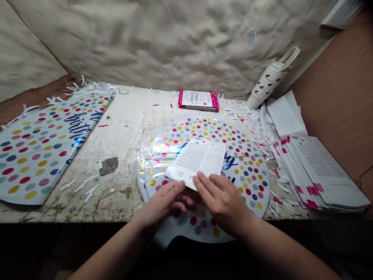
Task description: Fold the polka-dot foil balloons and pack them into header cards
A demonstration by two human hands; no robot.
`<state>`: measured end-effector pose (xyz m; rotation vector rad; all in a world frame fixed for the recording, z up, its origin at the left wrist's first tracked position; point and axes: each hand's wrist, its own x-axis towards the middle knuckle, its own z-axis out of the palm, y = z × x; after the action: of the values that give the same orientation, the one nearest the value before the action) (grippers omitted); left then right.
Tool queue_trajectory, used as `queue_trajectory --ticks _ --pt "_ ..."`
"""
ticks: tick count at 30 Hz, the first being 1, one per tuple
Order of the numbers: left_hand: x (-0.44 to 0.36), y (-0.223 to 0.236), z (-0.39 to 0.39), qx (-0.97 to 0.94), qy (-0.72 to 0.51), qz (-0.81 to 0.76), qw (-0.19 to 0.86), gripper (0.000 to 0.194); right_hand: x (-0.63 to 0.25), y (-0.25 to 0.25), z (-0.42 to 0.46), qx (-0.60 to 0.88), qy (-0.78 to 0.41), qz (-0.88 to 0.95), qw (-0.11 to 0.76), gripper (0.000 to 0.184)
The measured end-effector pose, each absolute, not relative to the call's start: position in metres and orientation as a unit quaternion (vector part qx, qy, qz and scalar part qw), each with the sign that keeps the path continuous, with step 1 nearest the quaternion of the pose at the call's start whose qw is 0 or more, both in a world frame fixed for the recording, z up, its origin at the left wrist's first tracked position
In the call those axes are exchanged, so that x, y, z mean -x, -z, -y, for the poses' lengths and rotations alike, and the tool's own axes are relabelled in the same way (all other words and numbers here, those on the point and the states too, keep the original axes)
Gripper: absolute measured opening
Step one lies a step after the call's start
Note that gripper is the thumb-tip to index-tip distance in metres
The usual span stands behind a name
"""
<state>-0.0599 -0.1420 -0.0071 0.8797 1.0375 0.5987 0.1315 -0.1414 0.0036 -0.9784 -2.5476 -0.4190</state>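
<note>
A person's right hand [221, 200] pinched the near edge of a thin, light, floppy paper insert [198, 161], best held by that edge, over foil balloons [246, 171], while the half-closed left hand [164, 200] possibly gripped its corner.

the person's left hand [164, 204] and right hand [223, 202] are bare, with slim, tapering fingers [204, 182]. behind the fingers, each hand widens into a smooth, rounded back, then narrows to a plain wrist. farther back from the fingers, the left forearm [113, 252] and right forearm [279, 249] are bare too, smooth and rounded down to the bottom edge of the view.
</note>
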Motion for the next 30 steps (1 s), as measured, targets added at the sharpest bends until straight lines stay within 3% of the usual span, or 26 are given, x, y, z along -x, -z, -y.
queue_trajectory --ticks 3,9,14,17,20,22,23,25,27,28,30 --pt "0.048 0.017 0.138 -0.275 -0.412 -0.483 0.722 0.028 -0.122 0.003 0.149 0.335 0.135 0.894 0.264 0.024" --pt "0.044 0.014 0.135 -0.071 -0.432 -0.415 0.798 0.011 -0.121 0.008 0.156 0.335 0.067 0.883 0.321 0.023" --pt "0.049 0.012 0.140 -0.285 -0.423 -0.456 0.729 0.018 -0.123 -0.006 0.144 0.418 -0.294 0.787 0.346 0.034" --pt "0.048 0.012 0.141 -0.353 -0.395 -0.469 0.706 0.022 -0.114 -0.007 0.136 0.461 -0.357 0.711 0.393 0.008" --pt "0.047 0.012 0.139 -0.376 -0.420 -0.468 0.681 0.025 -0.117 -0.007 0.129 0.449 -0.407 0.660 0.445 0.015" --pt "0.049 0.008 0.137 -0.399 -0.432 -0.481 0.650 0.023 -0.132 -0.011 0.126 0.427 -0.473 0.669 0.383 0.025" --pt "0.051 0.004 0.136 -0.427 -0.428 -0.493 0.625 0.020 -0.142 -0.016 0.125 0.431 -0.478 0.690 0.331 0.032" --pt "0.055 -0.008 0.134 -0.522 -0.394 -0.525 0.545 0.013 -0.162 -0.029 0.125 0.490 -0.371 0.737 0.281 0.035" --pt "0.057 -0.025 0.132 -0.655 -0.332 -0.517 0.440 0.014 -0.176 -0.044 0.125 0.551 -0.173 0.738 0.350 0.023" --pt "0.057 -0.035 0.131 -0.719 -0.300 -0.486 0.396 0.019 -0.179 -0.051 0.125 0.549 -0.105 0.733 0.388 0.029" --pt "0.055 -0.051 0.127 -0.797 -0.292 -0.412 0.331 0.026 -0.181 -0.059 0.124 0.481 -0.117 0.763 0.414 0.034"
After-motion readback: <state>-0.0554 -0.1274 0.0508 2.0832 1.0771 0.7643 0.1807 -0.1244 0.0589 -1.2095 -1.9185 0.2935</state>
